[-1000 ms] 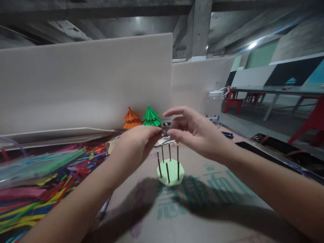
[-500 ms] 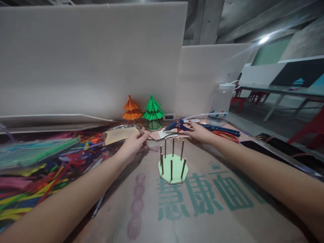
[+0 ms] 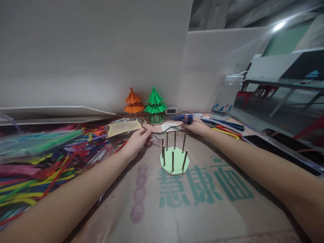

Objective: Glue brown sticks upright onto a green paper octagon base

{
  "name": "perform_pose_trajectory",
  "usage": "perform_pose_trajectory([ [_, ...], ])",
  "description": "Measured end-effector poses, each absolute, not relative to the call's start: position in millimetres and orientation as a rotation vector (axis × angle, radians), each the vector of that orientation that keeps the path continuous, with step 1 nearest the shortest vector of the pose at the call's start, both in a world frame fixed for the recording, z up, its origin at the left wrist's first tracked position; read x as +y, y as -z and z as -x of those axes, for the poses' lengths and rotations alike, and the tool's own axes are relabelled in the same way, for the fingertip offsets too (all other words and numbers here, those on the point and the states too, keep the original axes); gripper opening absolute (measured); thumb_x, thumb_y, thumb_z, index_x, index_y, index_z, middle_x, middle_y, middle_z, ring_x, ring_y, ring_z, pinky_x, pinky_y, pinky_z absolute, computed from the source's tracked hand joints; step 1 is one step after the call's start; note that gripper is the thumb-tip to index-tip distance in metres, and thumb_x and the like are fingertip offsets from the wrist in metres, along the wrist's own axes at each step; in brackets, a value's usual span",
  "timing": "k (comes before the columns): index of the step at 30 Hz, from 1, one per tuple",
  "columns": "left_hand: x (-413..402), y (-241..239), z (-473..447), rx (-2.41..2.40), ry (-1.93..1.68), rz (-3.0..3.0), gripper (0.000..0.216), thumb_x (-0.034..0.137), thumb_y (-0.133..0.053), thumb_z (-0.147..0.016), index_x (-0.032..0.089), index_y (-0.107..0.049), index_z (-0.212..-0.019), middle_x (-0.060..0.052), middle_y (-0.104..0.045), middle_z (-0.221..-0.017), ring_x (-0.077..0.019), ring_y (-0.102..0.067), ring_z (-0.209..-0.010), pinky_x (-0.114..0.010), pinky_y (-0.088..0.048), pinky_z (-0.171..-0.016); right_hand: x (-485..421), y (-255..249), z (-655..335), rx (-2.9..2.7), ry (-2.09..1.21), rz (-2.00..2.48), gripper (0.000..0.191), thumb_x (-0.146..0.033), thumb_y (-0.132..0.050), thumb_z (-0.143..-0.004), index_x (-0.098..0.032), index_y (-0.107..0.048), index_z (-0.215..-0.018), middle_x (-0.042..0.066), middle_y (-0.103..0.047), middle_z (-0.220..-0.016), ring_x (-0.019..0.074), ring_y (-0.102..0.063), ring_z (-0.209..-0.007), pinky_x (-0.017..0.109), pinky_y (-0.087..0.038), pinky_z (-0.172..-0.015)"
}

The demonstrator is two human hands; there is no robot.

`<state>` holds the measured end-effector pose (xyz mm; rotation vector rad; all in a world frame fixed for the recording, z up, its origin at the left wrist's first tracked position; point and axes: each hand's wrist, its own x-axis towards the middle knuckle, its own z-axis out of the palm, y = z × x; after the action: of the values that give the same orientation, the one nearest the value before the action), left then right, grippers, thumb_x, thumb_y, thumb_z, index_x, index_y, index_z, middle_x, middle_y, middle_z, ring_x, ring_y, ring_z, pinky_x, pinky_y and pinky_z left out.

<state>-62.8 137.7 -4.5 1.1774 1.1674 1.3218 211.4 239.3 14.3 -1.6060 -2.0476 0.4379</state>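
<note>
A pale green octagonal base lies on the cardboard sheet with several thin brown sticks standing upright in it. My left hand rests just left of it, fingers pinched on what looks like a thin brown stick. Behind the base, my right hand is closed around the handle of a blue glue gun. The gun's black cable runs across the table between my hands.
An orange paper pagoda and a green one stand against the white boards. Coloured strips are piled at left beside a tray with yellow paper. A clear bottle, scissors and pens lie at right.
Both hands left the space above the upright sticks and moved away to the far side of the base. The right hand took hold of the glue gun; the left went to the table.
</note>
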Motion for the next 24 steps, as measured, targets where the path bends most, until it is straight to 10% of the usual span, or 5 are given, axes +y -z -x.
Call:
perform_pose_trajectory([
  [13, 139, -3, 63, 1.091, -1.321, -1.01, 0.016, 0.021, -0.079, -0.084, 0.011, -0.067, -0.081, -0.005, -0.069, -0.076, -0.0098, -0.065, -0.064, -0.02, -0.055, -0.064, 157, -25, -212, -1.961, -0.757, 1.162, 0.038, -0.057, -0.064, -0.086, -0.02, -0.071, -0.095, 0.007, -0.073, -0.085, 0.0212, -0.065, -0.073, 0.034, -0.053, -0.073],
  [24, 129, -17, 58, 1.127, -1.36, -0.891, 0.029, 0.029, -0.058, -0.1, 0.011, -0.067, -0.08, -0.006, -0.069, -0.073, -0.008, -0.06, -0.055, -0.016, -0.052, -0.053, 132, -20, -200, -1.964, -0.884, 1.078, 0.04, -0.061, -0.063, -0.086, -0.023, -0.072, -0.076, 0.008, -0.075, -0.087, 0.0271, -0.069, -0.087, 0.041, -0.053, -0.086],
])
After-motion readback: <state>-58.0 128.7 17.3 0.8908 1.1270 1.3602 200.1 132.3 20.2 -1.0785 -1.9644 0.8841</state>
